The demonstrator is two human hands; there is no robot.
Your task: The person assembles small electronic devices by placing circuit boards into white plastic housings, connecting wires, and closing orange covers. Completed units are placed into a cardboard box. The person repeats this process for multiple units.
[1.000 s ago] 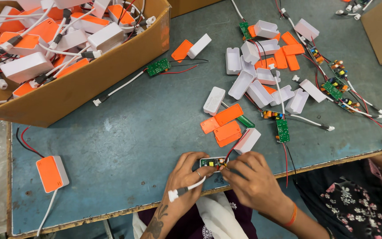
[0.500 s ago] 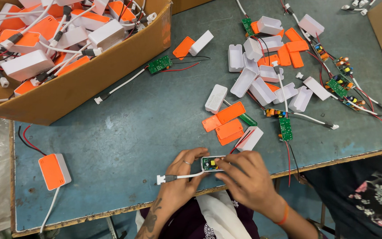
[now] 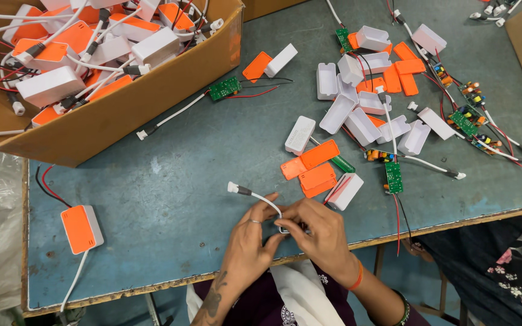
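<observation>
Near the front edge of the tabletop (image 3: 170, 199), the fingers (image 3: 273, 240) of the left hand (image 3: 250, 241) and right hand (image 3: 318, 232) pinch together on a small part (image 3: 291, 228), mostly hidden beneath them. A white cable (image 3: 255, 195) rises from the grip and ends in a white plug at upper left. Just beyond the right hand lie a white casing (image 3: 344, 191) and orange lids (image 3: 312, 166). Farther back, loose white casings, orange lids and green circuit boards (image 3: 394, 177) with wires are scattered. A cardboard box (image 3: 152, 102) of assembled units stands at far left; one orange-topped unit (image 3: 81, 228) lies apart, left.
</observation>
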